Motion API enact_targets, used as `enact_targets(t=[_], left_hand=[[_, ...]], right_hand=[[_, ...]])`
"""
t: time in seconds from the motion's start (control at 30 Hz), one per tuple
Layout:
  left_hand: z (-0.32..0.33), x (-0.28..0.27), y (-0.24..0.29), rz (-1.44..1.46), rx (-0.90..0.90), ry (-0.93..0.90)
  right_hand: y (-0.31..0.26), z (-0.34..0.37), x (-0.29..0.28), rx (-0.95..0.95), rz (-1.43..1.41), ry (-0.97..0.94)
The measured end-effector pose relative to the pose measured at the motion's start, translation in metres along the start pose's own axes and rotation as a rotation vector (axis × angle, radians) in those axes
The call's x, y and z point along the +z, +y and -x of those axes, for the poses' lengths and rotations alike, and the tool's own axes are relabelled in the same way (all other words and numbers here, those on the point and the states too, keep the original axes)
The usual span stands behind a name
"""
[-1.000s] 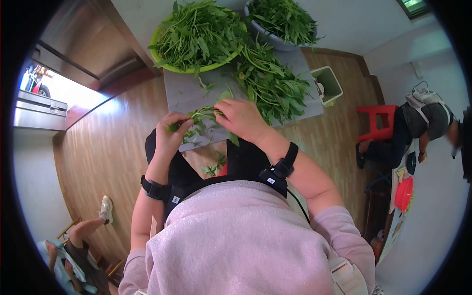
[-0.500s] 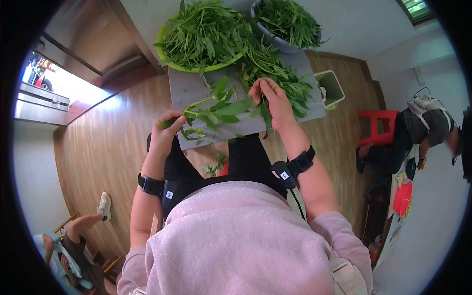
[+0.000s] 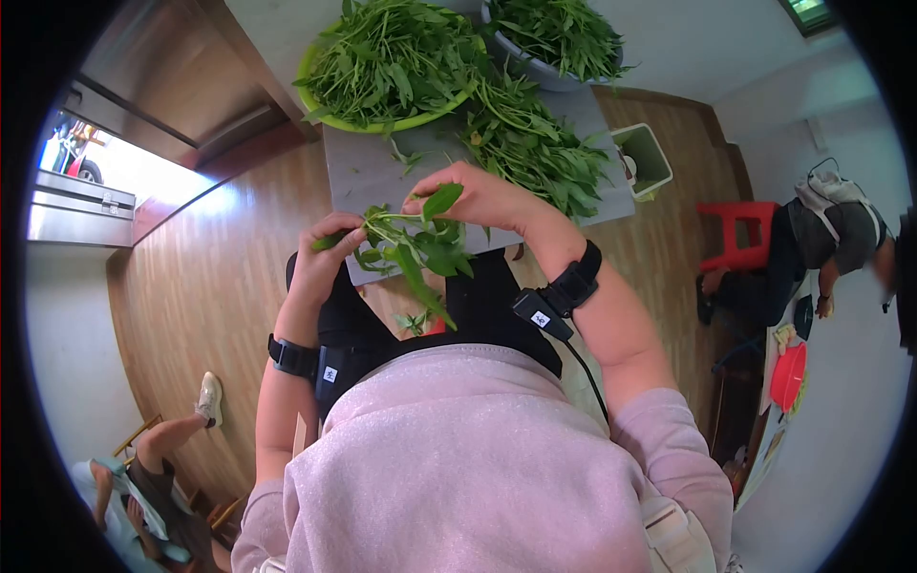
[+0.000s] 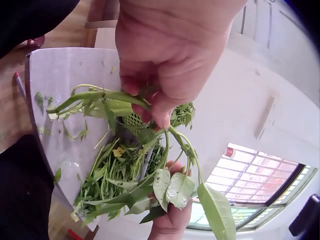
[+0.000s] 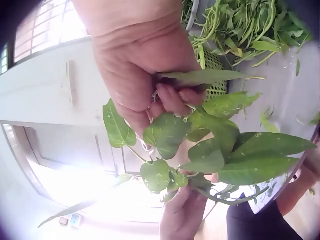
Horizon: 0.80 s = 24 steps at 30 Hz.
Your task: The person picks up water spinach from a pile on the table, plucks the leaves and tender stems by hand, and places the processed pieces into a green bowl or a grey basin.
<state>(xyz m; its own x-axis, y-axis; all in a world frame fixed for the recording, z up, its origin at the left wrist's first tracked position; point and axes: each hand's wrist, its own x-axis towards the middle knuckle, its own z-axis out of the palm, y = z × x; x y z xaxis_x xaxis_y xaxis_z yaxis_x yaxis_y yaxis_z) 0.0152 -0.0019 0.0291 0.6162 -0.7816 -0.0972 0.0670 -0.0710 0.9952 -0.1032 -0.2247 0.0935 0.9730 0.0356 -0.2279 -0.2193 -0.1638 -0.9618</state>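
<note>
My left hand pinches a bunch of green leafy stems above the near edge of the table. In the left wrist view its thumb and fingers close round a thick stem, leaves drooping past them. My right hand is just to the right, fingers curled at the bunch's upper leaves. The right wrist view shows a long leaf held in its curled fingers, with broad leaves below. Behind the hands, a loose pile of greens lies on the grey table.
A lime-green basin and a grey-blue basin, both heaped with greens, stand at the back. A pale bin is right of the table. A person sits near a red stool at right; another sits at lower left.
My right hand went out to the right toward the pile, then came back beside the left hand. The left hand keeps its hold; the leafy bunch has swung downward.
</note>
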Motion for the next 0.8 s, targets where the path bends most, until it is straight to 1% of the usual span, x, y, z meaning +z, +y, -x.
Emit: enact_targets(t=[0.03, 0.07, 0.13, 0.17, 0.23, 0.37, 0.43, 0.47, 0.53, 0.63, 0.77, 0.8], left_hand=[[0.0, 0.0, 0.0, -0.021, 0.01, -0.016], [0.0, 0.0, 0.0, -0.021, 0.009, -0.016], [-0.001, 0.0, -0.001, -0.051, 0.027, -0.023], [-0.001, 0.0, -0.002, -0.049, 0.025, -0.024], [-0.001, -0.001, -0.004, -0.105, -0.002, -0.024], [0.0, 0.001, -0.002, -0.11, -0.011, -0.01], [-0.001, 0.002, -0.003, -0.127, -0.011, -0.002], [-0.001, 0.002, -0.004, -0.125, -0.012, -0.003], [-0.001, 0.003, -0.004, -0.14, -0.016, 0.004], [0.0, 0.003, -0.006, -0.151, -0.007, 0.025], [-0.001, 0.003, -0.007, -0.149, 0.008, 0.02], [-0.002, 0.003, -0.008, -0.13, 0.003, 0.024]], right_hand=[[-0.003, 0.0, 0.001, 0.042, 0.098, -0.066], [0.002, -0.001, 0.002, 0.043, 0.098, -0.067], [0.016, -0.005, 0.003, -0.077, 0.094, -0.108], [0.017, -0.006, 0.006, -0.074, 0.094, -0.109], [0.018, -0.005, 0.012, -0.063, 0.06, 0.071], [0.014, 0.001, 0.013, -0.038, 0.083, 0.085], [0.015, 0.003, 0.013, -0.012, 0.154, 0.009], [0.016, 0.004, 0.014, -0.01, 0.154, 0.009], [0.018, 0.003, 0.016, 0.037, -0.004, 0.02], [0.02, 0.004, 0.018, 0.037, -0.07, -0.005], [0.033, 0.002, 0.023, 0.027, -0.124, 0.014], [0.036, 0.001, 0.024, 0.018, -0.155, 0.093]])
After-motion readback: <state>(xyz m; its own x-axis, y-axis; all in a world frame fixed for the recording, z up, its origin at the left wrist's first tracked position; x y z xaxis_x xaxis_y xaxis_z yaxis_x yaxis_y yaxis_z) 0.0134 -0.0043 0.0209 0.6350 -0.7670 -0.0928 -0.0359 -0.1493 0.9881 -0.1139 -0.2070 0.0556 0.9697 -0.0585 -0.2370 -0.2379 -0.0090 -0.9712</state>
